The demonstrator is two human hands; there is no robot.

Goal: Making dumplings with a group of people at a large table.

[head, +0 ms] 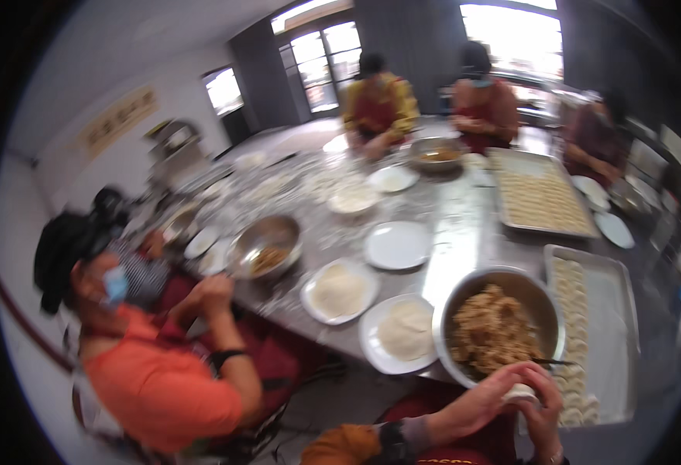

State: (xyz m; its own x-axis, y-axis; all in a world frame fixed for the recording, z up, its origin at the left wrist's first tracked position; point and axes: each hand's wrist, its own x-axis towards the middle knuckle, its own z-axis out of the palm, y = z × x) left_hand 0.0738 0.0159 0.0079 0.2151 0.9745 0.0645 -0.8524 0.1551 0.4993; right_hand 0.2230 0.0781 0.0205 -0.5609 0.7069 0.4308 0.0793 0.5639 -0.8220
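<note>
Both my hands are together in front of the bowl's near rim, pressing around one pale dough dumpling (pixel 520 395). My left hand (pixel 480 401) reaches in from the left with its fingers over the dough. My right hand (pixel 541 407) closes on it from the right. Just beyond them stands a steel bowl (pixel 541 290) of brown minced filling (pixel 491 325), with a dark utensil handle (pixel 552 361) over its rim. To the right lies a metal tray (pixel 613 337) with a long column of folded dumplings (pixel 570 314) down its left side.
Left of the bowl are plates of round dough wrappers (pixel 407 331) (pixel 337 290) and a bare white plate (pixel 398 245). A second steel bowl (pixel 265 247) holds some filling. A full dumpling tray (pixel 544 197) lies farther back. A co-worker in orange (pixel 160 383) sits close at left; others work across the floury table.
</note>
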